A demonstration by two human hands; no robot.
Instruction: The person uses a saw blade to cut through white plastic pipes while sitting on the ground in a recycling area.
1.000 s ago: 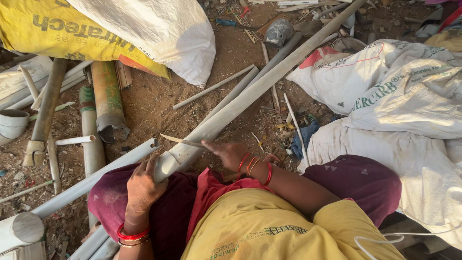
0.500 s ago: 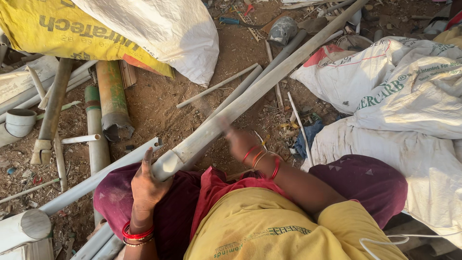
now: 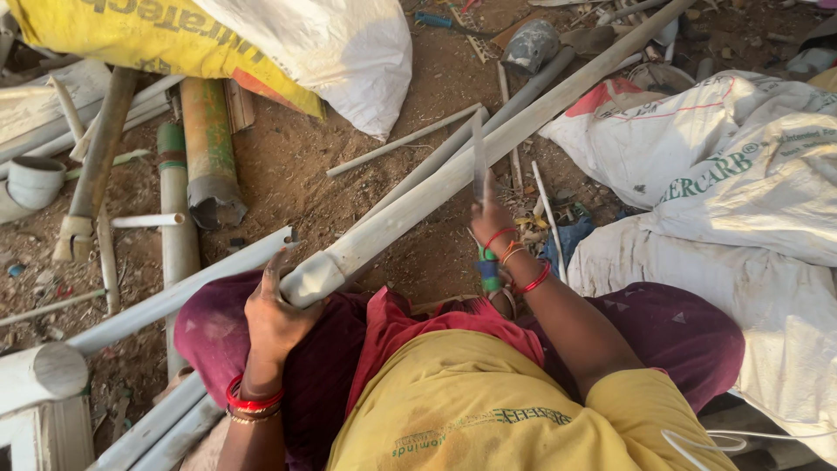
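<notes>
1 long white pipe (image 3: 453,179), left hand (image 3: 277,314) gripping, right hand (image 3: 493,218) raised

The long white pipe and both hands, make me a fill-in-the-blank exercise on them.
1. The left hand grips the near end of the long white ____.
2. The right hand holds a thin blade raised above the pipe, pointing ____.
3. Both wrists wear mostly ____ bangles.

Missing words: pipe; up; red
</notes>
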